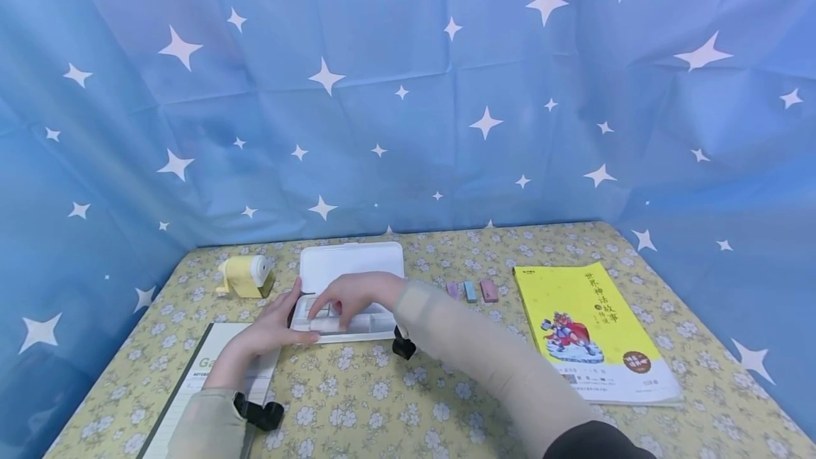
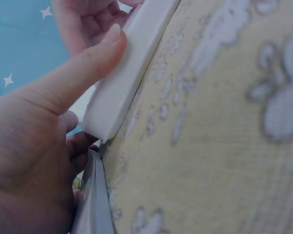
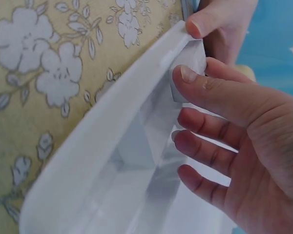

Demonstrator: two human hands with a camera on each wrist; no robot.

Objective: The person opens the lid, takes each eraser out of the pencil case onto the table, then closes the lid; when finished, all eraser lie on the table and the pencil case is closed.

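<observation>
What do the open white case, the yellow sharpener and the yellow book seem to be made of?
White case: probably hard plastic, smooth with a soft sheen; its thin walls look moulded.
Yellow sharpener: likely plastic too, given its even colour and rounded white front; hidden parts could differ.
Yellow book: paper, with a smooth printed cover; whether it's laminated I can't tell.

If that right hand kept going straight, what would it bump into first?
Past the small white block the right hand seems to pinch, probably the inside of the open white case, since the fingers point down into it; the depth is unclear.
</observation>
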